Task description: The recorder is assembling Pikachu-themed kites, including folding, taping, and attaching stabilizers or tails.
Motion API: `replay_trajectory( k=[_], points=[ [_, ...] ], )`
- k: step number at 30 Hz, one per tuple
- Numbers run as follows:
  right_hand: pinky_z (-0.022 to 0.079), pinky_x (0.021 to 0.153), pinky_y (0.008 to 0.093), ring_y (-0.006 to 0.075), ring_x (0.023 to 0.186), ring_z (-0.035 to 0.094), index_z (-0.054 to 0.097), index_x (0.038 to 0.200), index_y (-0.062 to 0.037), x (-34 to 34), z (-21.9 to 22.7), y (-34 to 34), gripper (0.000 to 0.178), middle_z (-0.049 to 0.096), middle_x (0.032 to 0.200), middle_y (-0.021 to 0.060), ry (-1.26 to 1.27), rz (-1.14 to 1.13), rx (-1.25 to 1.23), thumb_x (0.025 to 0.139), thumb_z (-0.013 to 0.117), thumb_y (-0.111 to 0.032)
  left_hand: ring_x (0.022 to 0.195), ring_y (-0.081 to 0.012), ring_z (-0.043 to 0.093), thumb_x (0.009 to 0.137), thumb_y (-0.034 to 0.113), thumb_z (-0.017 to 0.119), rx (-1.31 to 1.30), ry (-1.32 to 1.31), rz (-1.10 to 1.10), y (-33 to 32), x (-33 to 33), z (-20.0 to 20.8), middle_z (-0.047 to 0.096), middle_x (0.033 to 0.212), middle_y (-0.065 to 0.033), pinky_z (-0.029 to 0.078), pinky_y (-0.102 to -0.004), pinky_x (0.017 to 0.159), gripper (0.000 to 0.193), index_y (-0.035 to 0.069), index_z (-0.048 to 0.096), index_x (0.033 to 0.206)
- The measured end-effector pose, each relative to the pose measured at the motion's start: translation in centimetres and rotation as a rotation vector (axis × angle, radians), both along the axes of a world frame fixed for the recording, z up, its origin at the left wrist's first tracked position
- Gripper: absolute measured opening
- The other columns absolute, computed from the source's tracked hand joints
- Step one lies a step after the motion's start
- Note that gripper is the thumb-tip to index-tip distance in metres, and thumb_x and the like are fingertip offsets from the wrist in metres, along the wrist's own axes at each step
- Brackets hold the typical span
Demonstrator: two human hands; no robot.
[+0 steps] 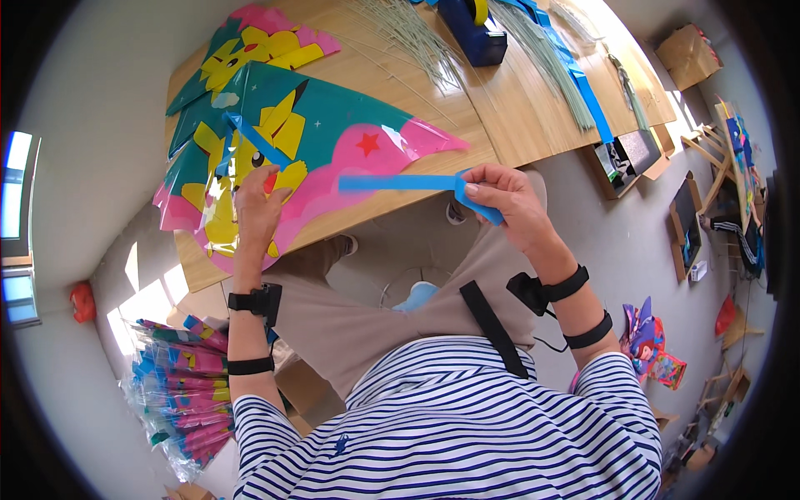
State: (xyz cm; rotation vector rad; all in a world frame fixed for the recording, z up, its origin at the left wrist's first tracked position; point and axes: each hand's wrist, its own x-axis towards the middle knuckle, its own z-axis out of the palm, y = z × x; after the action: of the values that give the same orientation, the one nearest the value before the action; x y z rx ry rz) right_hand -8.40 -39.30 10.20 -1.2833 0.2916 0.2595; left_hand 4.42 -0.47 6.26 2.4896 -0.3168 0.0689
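Note:
A blue strip (400, 182) stretches leftward from my right hand (507, 200), pinched between thumb and fingers; its short end folds down below them. The strip's far left end is blurred. Over the printed plastic sheet (333, 125), my left hand (260, 212) hovers with thumb and forefinger apart and nothing visible between them. The sheet is green and pink with a yellow cartoon figure and a red star. Another piece of blue strip (254, 137) lies across the figure. Behind is a second similar sheet (250, 50), partly covered by the first.
A dark blue tape dispenser (475, 33) stands at the table's (517, 125) far side. Bundles of thin pale rods (550, 71) and long blue ribbons (587, 87) lie to its sides. On the floor at left is a pile of colourful plastic sheets (187, 383); an open box (625, 167) stands at right.

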Motion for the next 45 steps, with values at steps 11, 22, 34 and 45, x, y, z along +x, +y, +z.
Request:
replay_trajectory(
  k=[11,22,34,45],
  points=[
    [0.044,0.051,0.0209,0.0105,0.063,0.063,0.063,0.1,0.0005,-0.2,3.0,5.8,0.021,0.065,0.081,0.0058,-0.014,0.186,0.28,0.093,0.068,-0.018,0.102,-0.0146,0.065,0.083,-0.013,0.051,-0.915,0.414,-0.274,-14.2,-10.5,3.0,0.067,0.109,-0.0094,0.053,-0.0306,0.092,0.033,-0.003,0.061,0.112],
    [0.048,0.089,0.025,0.0089,0.102,0.057,0.063,0.129,-0.0035,-1.7,0.9,4.6,0.04,0.065,0.108,0.0035,-0.261,0.078,-0.083,0.091,0.071,-0.014,0.085,-0.0079,0.06,0.087,-0.006,0.055,-1.086,0.632,-0.188,-14.1,-11.8,3.9,0.065,0.094,-0.0015,0.05,-0.0249,0.078,0.016,0.001,0.063,0.099],
    [0.046,0.085,0.0318,0.019,0.095,0.056,0.074,0.096,-0.0043,-0.7,5.1,7.3,0.014,0.066,0.093,0.0058,-0.549,-0.036,-0.306,0.083,0.07,-0.008,0.096,-0.0122,0.064,0.084,0.0,0.069,-1.05,0.701,-0.268,-16.1,-12.5,6.1,0.067,0.102,-0.0027,0.053,-0.0292,0.086,0.021,0.004,0.065,0.105],
    [0.042,0.062,0.0246,0.0059,0.069,0.053,0.07,0.087,0.0034,0.6,8.2,5.2,0.013,0.064,0.076,0.0,-0.483,-0.265,-0.177,0.089,0.069,-0.01,0.083,-0.0077,0.061,0.08,-0.004,0.071,-0.797,0.936,-0.517,-13.5,-12.6,2.6,0.064,0.087,0.0002,0.05,-0.0238,0.076,0.015,0.004,0.062,0.089]
  ],
)
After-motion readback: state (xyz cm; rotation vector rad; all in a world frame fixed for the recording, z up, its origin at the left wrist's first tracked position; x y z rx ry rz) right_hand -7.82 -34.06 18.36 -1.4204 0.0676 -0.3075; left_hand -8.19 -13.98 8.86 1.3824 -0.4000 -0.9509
